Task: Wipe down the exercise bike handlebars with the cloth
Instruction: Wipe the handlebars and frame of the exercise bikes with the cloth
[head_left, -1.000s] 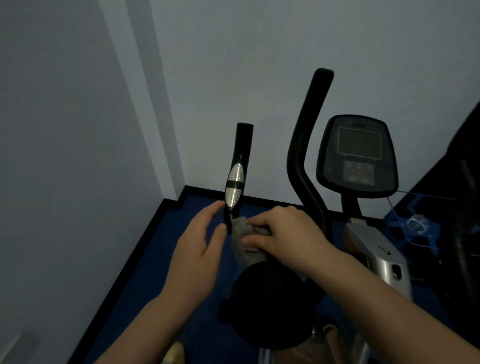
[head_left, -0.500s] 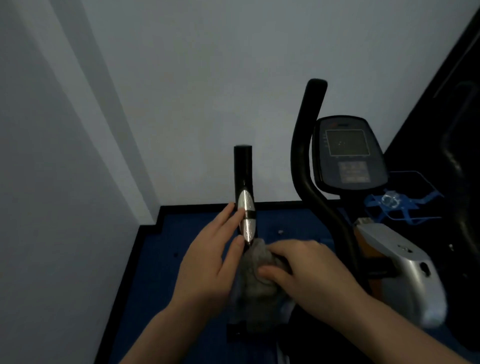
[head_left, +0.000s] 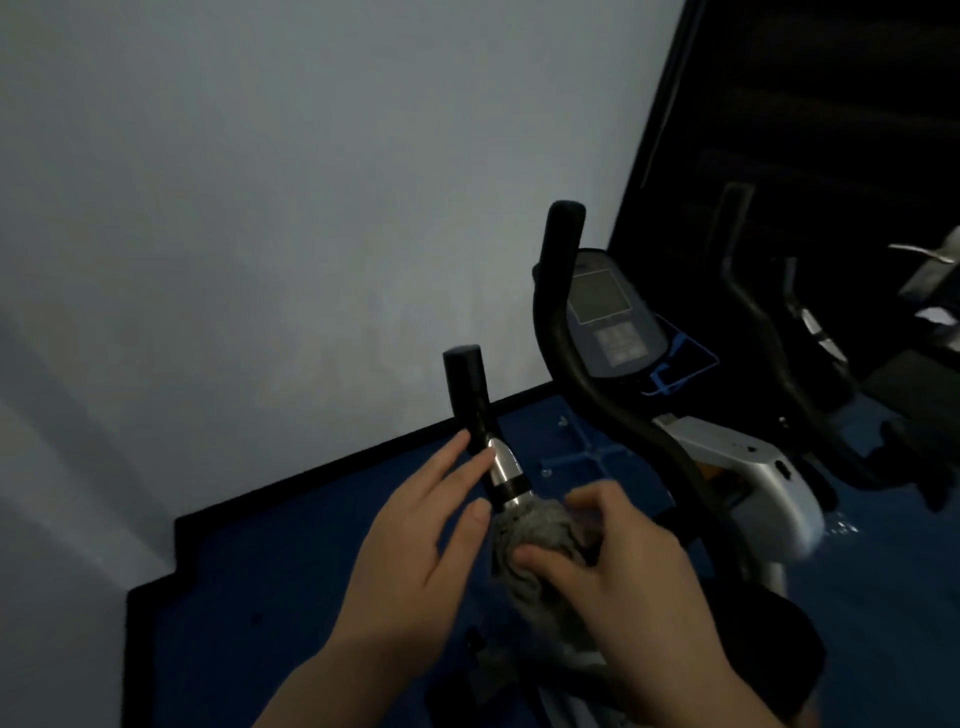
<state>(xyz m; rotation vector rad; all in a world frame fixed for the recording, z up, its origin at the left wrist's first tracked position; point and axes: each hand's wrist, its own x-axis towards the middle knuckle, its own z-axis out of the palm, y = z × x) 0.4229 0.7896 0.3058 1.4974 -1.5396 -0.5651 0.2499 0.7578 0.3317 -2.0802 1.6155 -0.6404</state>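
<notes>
Wiping lower left handlebar (head_left: 470, 400) with grey cloth (head_left: 535, 535) clutched in right hand (head_left: 613, 566); left hand (head_left: 415, 540) spread, steadying; upper grip, curved right handlebar (head_left: 582, 353) remaining.

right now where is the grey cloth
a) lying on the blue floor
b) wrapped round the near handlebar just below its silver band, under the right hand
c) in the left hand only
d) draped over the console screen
b: the grey cloth is bunched round the near handlebar just below the silver band, held by the right hand.

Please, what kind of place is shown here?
Probably a small gym or home exercise room: an exercise bike with a console and handlebars, blue floor matting, and what looks like a second machine to the right.
</notes>
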